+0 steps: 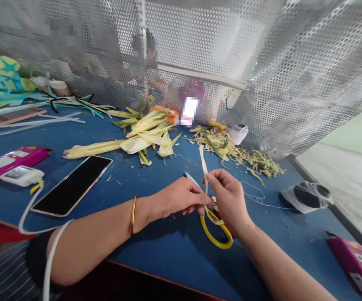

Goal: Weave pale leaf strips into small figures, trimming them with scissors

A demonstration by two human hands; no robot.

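A pale corn husk strip (203,161) stands up between my two hands. My left hand (179,197), with a gold bangle at the wrist, pinches its lower part. The thumb and fingers of my right hand (229,196) are closed on the strip just above, and a loose end hangs below. Under my hands lie scissors with yellow handles (221,246), their blade pointing away to the left. Something red shows beside the handles, partly hidden by my right hand. White thread runs from a dark, wound spool (306,197) towards my right hand; where it ends is hidden.
Corn husks (149,131) and a heap of husk scraps (231,146) lie at the back. A phone (74,186) and magenta power strip (17,161) are left; another power strip (356,263) is right. Perforated sheeting (199,37) hangs behind, with people beyond. A white cable (50,255) crosses my left arm.
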